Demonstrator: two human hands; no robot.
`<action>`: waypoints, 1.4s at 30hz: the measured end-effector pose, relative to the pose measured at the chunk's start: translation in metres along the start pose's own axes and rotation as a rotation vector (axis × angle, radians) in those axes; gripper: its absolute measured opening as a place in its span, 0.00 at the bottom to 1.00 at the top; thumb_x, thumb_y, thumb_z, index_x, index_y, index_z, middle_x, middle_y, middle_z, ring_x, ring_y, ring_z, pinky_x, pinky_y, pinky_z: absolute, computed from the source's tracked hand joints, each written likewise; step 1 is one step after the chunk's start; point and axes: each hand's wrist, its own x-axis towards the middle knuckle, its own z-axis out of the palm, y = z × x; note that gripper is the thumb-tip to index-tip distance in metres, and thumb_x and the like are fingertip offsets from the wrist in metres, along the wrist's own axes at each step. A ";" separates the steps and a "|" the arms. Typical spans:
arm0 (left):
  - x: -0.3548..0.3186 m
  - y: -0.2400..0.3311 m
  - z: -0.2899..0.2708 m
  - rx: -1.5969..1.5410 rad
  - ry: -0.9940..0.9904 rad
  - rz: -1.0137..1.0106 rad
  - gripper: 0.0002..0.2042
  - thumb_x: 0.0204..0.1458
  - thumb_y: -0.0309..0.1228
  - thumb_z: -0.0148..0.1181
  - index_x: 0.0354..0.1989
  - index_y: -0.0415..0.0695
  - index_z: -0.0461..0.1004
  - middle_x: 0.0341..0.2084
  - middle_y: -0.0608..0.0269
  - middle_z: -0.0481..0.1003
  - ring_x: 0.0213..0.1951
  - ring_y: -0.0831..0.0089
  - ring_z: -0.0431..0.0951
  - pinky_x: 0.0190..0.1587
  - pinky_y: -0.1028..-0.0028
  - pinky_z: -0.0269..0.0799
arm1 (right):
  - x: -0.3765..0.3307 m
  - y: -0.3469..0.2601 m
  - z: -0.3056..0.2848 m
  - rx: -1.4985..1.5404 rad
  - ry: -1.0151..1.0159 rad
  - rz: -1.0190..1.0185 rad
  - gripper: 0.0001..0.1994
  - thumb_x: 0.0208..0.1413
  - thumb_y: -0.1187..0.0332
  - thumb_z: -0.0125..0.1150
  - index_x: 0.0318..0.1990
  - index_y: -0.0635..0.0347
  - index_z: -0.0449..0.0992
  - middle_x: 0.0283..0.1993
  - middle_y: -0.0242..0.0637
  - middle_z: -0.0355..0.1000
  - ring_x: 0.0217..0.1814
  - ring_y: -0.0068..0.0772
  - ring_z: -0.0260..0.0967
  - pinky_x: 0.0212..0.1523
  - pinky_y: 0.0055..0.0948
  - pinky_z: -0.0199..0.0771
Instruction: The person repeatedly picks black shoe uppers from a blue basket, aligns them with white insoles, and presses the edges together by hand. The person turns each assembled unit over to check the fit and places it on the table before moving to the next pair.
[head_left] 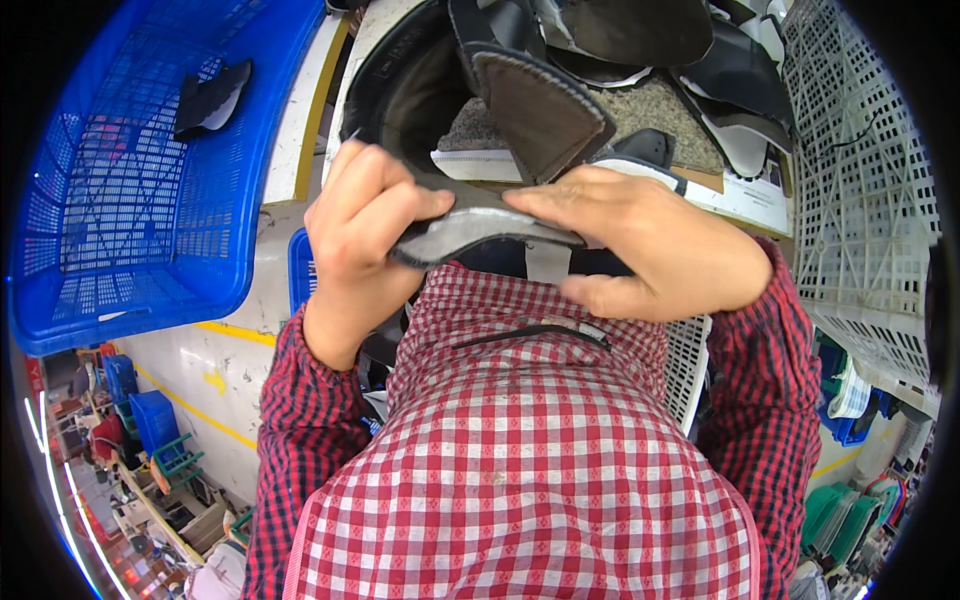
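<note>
In front of my apron I hold a dark leather shoe upper piece with a pale grey strip along its near edge. My left hand is closed on its left end, a fingertip pressing the top face. My right hand lies along the right part, its fingers stretched out on the upper edge and the thumb spread apart below. Just beyond stands a curved black shoe upper with a dull lining, and a stitched dark flap comes down close to my right fingertips. The underside of the held piece is hidden.
At the left is a blue plastic basket with one black piece in it. A white plastic crate stands at the right. Several black leather pieces are heaped at the back of the worktable.
</note>
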 end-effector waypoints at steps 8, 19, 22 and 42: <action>0.096 0.001 -0.034 0.290 0.409 0.095 0.18 0.38 0.29 0.82 0.37 0.39 0.81 0.39 0.61 0.81 0.34 0.72 0.79 0.34 0.76 0.74 | 0.034 0.009 -0.018 -0.518 0.550 0.076 0.10 0.55 0.71 0.73 0.45 0.58 0.85 0.31 0.34 0.80 0.28 0.20 0.75 0.28 0.24 0.74; 0.032 0.022 0.037 -0.404 -0.267 0.223 0.20 0.49 0.12 0.61 0.52 0.37 0.75 0.50 0.48 0.80 0.44 0.57 0.85 0.46 0.62 0.82 | 0.038 0.041 0.010 0.988 0.727 0.580 0.08 0.58 0.65 0.76 0.37 0.59 0.84 0.33 0.26 0.80 0.32 0.14 0.76 0.32 0.20 0.78; 0.040 0.000 0.019 -0.023 -0.046 0.694 0.11 0.50 0.15 0.61 0.41 0.38 0.82 0.54 0.44 0.79 0.51 0.51 0.84 0.52 0.64 0.82 | 0.054 0.029 -0.002 1.111 0.671 0.398 0.11 0.59 0.62 0.75 0.41 0.59 0.85 0.35 0.27 0.82 0.31 0.15 0.77 0.31 0.18 0.79; 0.030 -0.048 0.036 0.584 -0.860 0.297 0.14 0.55 0.31 0.57 0.48 0.44 0.81 0.56 0.56 0.76 0.58 0.60 0.75 0.59 0.61 0.71 | 0.055 0.052 0.031 1.328 0.670 0.598 0.08 0.62 0.62 0.71 0.43 0.53 0.83 0.40 0.26 0.83 0.38 0.16 0.79 0.35 0.17 0.75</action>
